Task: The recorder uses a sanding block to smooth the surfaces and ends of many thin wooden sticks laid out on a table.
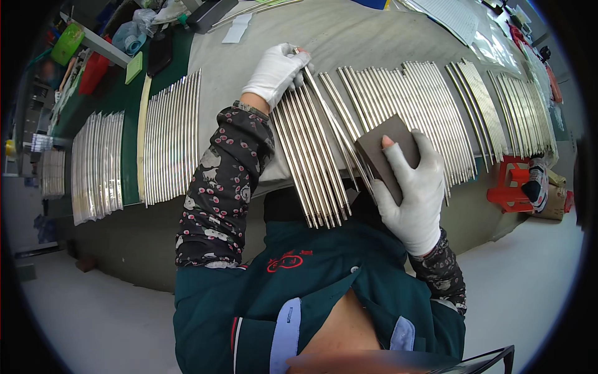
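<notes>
My left hand (274,78), in a white glove with bare fingertips, closes on the far end of a shiny metal rod (326,107). The rod slants toward me, and its nearer part passes by a grey-brown sponge block (375,148). Wrapped around that block is my gloved right hand (416,198), its bare thumb tip on top. The contact between block and rod is hidden beneath. A row of metal rods (306,159) lies side by side below my left hand, the near ends jutting past the table edge. More rods (374,93) lie beyond the block.
Further rod bundles rest at the right (523,115) and left (171,140), with a plastic-wrapped bundle (98,165) farther left. A black phone-like object (160,51) and a white paper scrap (238,28) lie at the back. An orange stool (507,187) stands right of the table (224,68).
</notes>
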The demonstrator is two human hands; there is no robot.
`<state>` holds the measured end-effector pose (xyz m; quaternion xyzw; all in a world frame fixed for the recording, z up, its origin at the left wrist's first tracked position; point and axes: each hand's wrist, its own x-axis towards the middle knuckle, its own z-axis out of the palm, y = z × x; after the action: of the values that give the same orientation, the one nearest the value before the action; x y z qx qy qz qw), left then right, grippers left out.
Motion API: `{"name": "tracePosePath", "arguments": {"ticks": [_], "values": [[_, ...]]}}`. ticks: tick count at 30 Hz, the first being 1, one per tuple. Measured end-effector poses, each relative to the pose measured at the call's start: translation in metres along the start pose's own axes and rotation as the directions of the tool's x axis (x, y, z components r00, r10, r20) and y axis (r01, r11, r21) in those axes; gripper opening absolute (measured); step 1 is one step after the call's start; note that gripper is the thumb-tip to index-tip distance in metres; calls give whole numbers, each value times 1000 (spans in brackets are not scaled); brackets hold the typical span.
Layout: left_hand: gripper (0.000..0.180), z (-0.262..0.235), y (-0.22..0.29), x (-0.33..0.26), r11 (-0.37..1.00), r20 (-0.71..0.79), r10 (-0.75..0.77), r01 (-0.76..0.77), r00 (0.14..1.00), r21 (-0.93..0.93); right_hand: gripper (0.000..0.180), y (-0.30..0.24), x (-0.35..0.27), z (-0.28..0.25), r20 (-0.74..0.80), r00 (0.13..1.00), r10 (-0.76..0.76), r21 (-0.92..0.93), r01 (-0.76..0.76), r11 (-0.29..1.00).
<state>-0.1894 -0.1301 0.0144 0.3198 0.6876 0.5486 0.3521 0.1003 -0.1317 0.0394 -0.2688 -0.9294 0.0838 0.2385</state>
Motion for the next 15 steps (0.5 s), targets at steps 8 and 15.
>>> {"name": "tracePosePath", "arguments": {"ticks": [8,15], "values": [[66,11,5,-9,415,-74,283,-52,956,908,63,0,-18,-1,63,998,0,5,-1,1000],[93,-12,-20,-14,227,132,138,-161,982,961,71,-2,-29,-5,100,995,-16,44,12,999]]}}
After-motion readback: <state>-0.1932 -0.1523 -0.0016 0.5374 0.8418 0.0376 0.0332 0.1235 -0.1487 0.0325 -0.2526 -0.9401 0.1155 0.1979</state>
